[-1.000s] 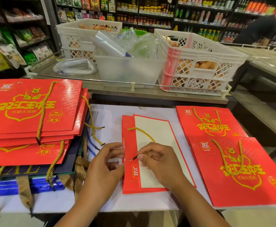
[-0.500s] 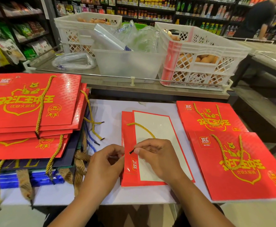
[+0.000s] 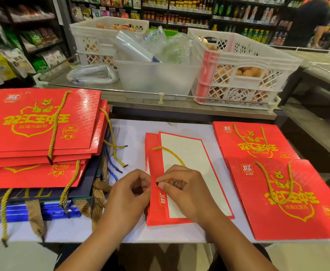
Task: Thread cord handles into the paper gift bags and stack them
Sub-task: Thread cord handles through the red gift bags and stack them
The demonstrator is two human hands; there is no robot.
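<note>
The black tip of a gold cord (image 3: 170,153) is pinched by the right hand (image 3: 185,189) against a flat red bag (image 3: 181,153) on the tabletop (image 3: 132,133). The bag's left edge is held by the curled fingers (image 3: 140,178) of the left hand (image 3: 129,196).

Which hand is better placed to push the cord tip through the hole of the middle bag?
The right hand: it already pinches the gold cord by its dark tip, at the bag's red edge. The left hand only steadies that edge.

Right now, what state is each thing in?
Middle bag: flat, one cord end threaded.
Cord: free end pinched at the hole.
Right hand: pinching cord tip.
Left hand: holding bag edge.
Right bags: handled, overlapping.
Left stack: handled, piled.
</note>
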